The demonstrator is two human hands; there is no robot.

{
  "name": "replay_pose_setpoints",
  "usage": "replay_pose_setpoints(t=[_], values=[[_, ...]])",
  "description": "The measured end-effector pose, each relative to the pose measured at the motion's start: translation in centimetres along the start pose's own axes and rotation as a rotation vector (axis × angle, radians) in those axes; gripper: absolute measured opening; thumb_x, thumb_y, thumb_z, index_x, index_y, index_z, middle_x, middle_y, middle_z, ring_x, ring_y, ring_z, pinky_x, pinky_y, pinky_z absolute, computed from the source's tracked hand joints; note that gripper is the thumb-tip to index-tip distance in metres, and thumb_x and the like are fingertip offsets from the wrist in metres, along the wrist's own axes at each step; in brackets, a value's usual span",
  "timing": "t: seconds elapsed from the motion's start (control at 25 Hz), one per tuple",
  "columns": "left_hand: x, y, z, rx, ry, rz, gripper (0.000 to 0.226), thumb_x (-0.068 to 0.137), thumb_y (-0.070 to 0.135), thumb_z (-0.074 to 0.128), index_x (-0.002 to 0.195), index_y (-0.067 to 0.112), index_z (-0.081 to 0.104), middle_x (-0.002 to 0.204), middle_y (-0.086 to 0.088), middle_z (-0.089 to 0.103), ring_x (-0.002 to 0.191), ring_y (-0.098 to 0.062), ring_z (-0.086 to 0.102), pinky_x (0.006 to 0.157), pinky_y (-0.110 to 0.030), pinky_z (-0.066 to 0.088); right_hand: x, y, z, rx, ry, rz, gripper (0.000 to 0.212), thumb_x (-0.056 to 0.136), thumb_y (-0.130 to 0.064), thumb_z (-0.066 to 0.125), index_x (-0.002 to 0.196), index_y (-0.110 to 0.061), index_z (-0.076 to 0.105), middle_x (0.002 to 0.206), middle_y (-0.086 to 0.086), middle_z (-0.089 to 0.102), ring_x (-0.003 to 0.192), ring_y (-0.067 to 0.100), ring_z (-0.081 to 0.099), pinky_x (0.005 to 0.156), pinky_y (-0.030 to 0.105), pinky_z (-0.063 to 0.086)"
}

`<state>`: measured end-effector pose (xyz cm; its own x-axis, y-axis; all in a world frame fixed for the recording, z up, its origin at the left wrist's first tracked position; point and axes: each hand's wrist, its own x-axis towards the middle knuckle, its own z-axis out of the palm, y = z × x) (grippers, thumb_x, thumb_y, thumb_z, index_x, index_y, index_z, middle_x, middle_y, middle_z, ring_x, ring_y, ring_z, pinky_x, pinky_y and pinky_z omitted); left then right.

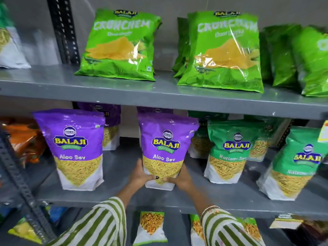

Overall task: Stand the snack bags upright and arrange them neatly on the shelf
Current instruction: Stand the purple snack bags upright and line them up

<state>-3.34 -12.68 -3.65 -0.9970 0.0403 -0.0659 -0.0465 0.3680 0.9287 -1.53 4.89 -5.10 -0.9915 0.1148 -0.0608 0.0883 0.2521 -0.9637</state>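
- Two sleeves with green and cream stripes enter from the bottom centre of the frame, the left sleeve [99, 226] and the right sleeve [229, 229]; a thin bangle [206, 211] sits at the right wrist.
- Both bare hands reach up to the middle shelf [124, 199]. The left hand [141, 174] and the right hand [181, 178] clasp the lower part of a purple "Aloo Sev" bag [166, 150] from either side, thumbs meeting on its front.
- That held bag stands upright at the centre of the frame, near the front of the middle shelf, its base at or just above the shelf surface; which one cannot be told.
- To its left, apart from it, a second purple Aloo Sev bag [74, 148] stands upright. More purple bags [110, 121] stand behind both.
- To the right, two green "Ratlami Sev" bags stand upright: one [230, 151] just beside the held bag, another [298, 164] near the right edge. Further green bags stand behind them.
- Orange bags [23, 139], blurred, sit at the far left of the middle shelf.
- Below, at the bottom of the frame, smaller snack packs [150, 228] show on a lower level.
- On the top shelf [53, 86], in the upper half of the frame, green "Crunchem" bags lean back: one [120, 45] centre, one [225, 50] to the right, more [291, 55] at the right edge.
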Motion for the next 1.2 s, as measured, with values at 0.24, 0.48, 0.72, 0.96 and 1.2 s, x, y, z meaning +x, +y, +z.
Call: replay_pose_setpoints(t=[0.24, 0.48, 0.72, 0.96, 1.2], values=[[-0.8, -2.1, -4.7, 0.085, -0.050, 0.006, 0.114, 0.025, 0.055, 0.076, 0.127, 0.019, 0.041, 0.128, -0.006, 0.060, 0.117, -0.024, 0.055, 0.103, -0.047, 0.043, -2.0, -3.9, 2.3, -0.093, -0.224, -0.031, 0.073, 0.051, -0.033, 0.086, 0.108, -0.024, 0.042, 0.126, 0.005, 0.052, 0.122, 0.019, 0.049, 0.104, 0.031, 0.044], [-1.1, -1.4, -5.0, 0.052, -0.113, 0.011, 0.123, 0.016, 0.056, 0.077, 0.127, 0.017, 0.041, 0.128, -0.008, 0.059, 0.120, -0.026, 0.054, 0.105, -0.044, 0.041, -1.3, -19.6, 0.0, -0.493, 0.327, -0.326, 0.048, 0.070, -0.060, 0.062, 0.075, -0.013, 0.061, 0.091, 0.019, 0.068, 0.097, 0.034, 0.066, 0.077, 0.032, 0.046], [3.9, -7.9, -3.3, 0.046, -0.127, -0.012, 0.117, 0.021, 0.073, 0.077, 0.123, 0.035, 0.034, 0.128, 0.000, 0.060, 0.122, -0.026, 0.053, 0.108, -0.054, 0.036, -0.9, -24.2, 2.2, -0.963, 0.115, -0.364, 0.032, 0.089, -0.033, 0.053, 0.115, -0.017, 0.061, 0.129, 0.005, 0.060, 0.121, 0.025, 0.051, 0.097, 0.029, 0.040], [0.8, -4.3, -4.4, 0.061, -0.129, -0.038, 0.115, 0.022, 0.058, 0.083, 0.123, 0.024, 0.037, 0.128, -0.003, 0.058, 0.120, -0.027, 0.053, 0.104, -0.050, 0.042, -1.1, -17.4, -0.5, -0.262, 0.421, -0.264, 0.078, 0.051, -0.074, 0.066, 0.098, -0.012, 0.062, 0.105, 0.016, 0.067, 0.106, 0.031, 0.062, 0.093, 0.039, 0.047], [-0.5, -4.2, -4.0, 0.126, -0.057, -0.071, 0.097, 0.034, 0.047, 0.078, 0.121, 0.019, 0.044, 0.126, -0.006, 0.061, 0.115, -0.027, 0.056, 0.098, -0.046, 0.048, -2.9, -4.2, 2.5, -0.121, -0.200, 0.071, 0.084, 0.060, -0.015, 0.085, 0.129, -0.005, 0.037, 0.122, 0.006, 0.057, 0.104, 0.011, 0.059, 0.084, 0.015, 0.051]])
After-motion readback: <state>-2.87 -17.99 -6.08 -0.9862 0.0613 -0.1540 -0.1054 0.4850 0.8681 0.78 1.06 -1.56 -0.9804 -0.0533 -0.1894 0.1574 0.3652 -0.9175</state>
